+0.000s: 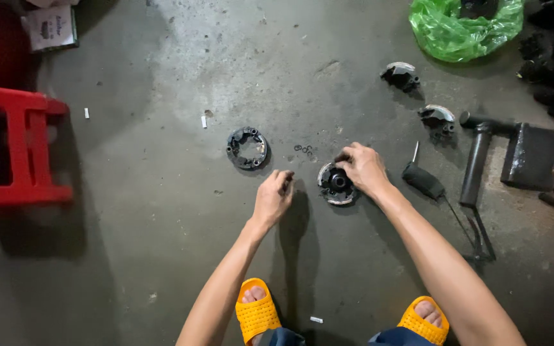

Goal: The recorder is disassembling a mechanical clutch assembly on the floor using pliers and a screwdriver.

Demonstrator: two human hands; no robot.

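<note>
A round metal part with a dark hub [335, 186] lies on the concrete floor in front of me. My right hand [363, 168] rests on its right upper edge, fingers curled over it. My left hand [274, 195] hovers just left of the part, fingers pinched together; whether something small sits in them I cannot tell. A dark ring-shaped plate [247, 148] lies further left. A few tiny rings [304, 149] lie between the plate and my right hand.
A screwdriver with a black handle [422, 179] lies right of my hand. Two curved metal shoes [400, 75] [438, 118], a heavy hammer [476, 160], a metal block [532, 157], a green plastic bag [463, 29] and a red stool [17, 147] stand around.
</note>
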